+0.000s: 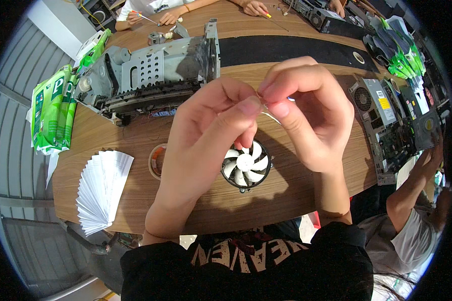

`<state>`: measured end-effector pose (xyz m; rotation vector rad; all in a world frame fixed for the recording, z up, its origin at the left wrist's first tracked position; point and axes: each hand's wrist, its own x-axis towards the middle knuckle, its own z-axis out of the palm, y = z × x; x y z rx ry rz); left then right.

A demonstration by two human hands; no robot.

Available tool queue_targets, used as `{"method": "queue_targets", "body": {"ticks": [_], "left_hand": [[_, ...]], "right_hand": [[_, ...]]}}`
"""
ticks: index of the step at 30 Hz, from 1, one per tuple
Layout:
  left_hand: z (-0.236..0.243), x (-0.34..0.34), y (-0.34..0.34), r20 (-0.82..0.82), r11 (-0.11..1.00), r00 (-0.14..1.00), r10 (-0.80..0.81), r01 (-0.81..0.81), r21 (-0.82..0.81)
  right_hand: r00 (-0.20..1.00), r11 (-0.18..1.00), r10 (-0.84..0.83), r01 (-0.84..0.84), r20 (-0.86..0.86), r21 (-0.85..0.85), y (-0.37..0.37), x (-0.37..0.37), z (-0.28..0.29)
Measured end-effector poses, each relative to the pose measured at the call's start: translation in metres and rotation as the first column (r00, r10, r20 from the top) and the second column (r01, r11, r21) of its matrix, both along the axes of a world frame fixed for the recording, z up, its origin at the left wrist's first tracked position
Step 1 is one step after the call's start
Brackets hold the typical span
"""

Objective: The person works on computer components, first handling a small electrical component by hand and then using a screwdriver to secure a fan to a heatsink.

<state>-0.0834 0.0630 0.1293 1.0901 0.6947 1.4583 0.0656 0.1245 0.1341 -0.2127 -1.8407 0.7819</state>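
Left hand (206,125): thumb and forefinger drawn together in a pinch on the wire (272,117), other fingers loosely curled; about eleven o'clock from the fan (245,163).
Right hand (314,110): likewise pinched on the wire, thumb and forefinger nearly meeting; about one to two o'clock. Overlapping tips hide the exact contact.
Wire: pale, thin, raised above the table (98,135) between both sets of fingertips, one o'clock from the fan. Probably very light, limp and a little springy, easily nicked or snapped; best pinched near its end, without a hard tug.
Fan: flat on the table below the hands, white blades in a dark round frame. Likely light and stiff, blades free-turning and brittle, so grip the outer frame. Whether the wire joins it, I cannot tell.
Tape (151,161): nine o'clock, apart from the fan.
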Motion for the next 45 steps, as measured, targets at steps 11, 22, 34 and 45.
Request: {"method": "queue_targets", "body": {"ticks": [11, 22, 34, 45], "left_hand": [[0.003, 0.003, -0.004, -0.048, 1.000, 0.999, -0.022, 0.021, -0.020], [0.009, 0.014, -0.015, -0.382, 0.934, 0.855, 0.350, -0.288, 0.210], [0.002, 0.006, -0.009, -0.071, 0.973, 0.980, 0.185, -0.172, 0.154], [-0.005, 0.011, -0.007, -0.420, 0.798, 0.714, 0.560, -0.329, 0.506]], "right_hand": [[0.973, 0.924, -0.184, 0.123, 0.139, 0.362, 0.010, 0.010, 0.009], [0.891, 0.675, -0.449, 0.287, 0.069, 0.680, 0.005, 0.015, 0.016], [0.998, 0.982, -0.047, 0.036, 0.052, 0.187, 0.004, 0.009, 0.007], [1.000, 0.999, 0.030, -0.030, -0.005, -0.025, 0.001, 0.004, -0.001]]}}
